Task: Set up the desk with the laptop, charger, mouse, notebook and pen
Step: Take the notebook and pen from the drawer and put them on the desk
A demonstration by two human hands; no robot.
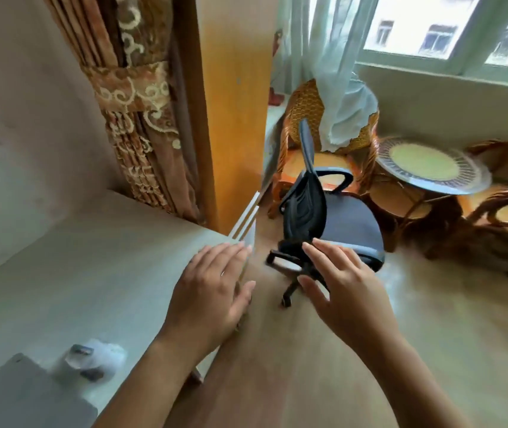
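Observation:
A pale wooden desk (76, 273) fills the left side of the head view. On its near left corner lies a closed grey laptop (21, 393). Beside it sits a blurred white bundle (92, 361) with a dark piece on it, possibly the charger; I cannot tell for sure. My left hand (212, 291) hovers over the desk's right edge, fingers apart and empty. My right hand (345, 291) is held out over the floor, fingers spread, holding nothing. Mouse, notebook and pen are not in view.
A black office chair (323, 217) stands on the floor just beyond my hands, turned sideways. Behind it are wicker chairs (317, 118), a round glass-topped table (431, 165), a sheer curtain and a window. A patterned drape (141, 118) and wooden post (234, 103) rise behind the desk.

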